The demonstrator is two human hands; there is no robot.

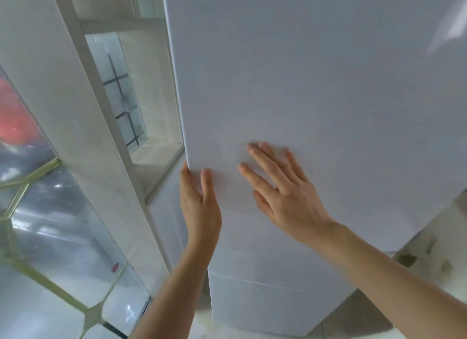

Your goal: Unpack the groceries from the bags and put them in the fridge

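Note:
A tall white fridge [316, 73] fills the middle and right of the head view, its upper door shut and a lower door [265, 303] beneath it. My left hand [199, 207] is at the upper door's left edge, thumb on the front face and fingers wrapped round the edge. My right hand [285, 187] lies flat on the door's front with straight, spread fingers. No bags or groceries are in view.
A white window frame [106, 126] with a sill stands just left of the fridge. A glass pane [50, 212] with yellowish strips is at the far left. Pale floor [429, 250] shows at the lower right.

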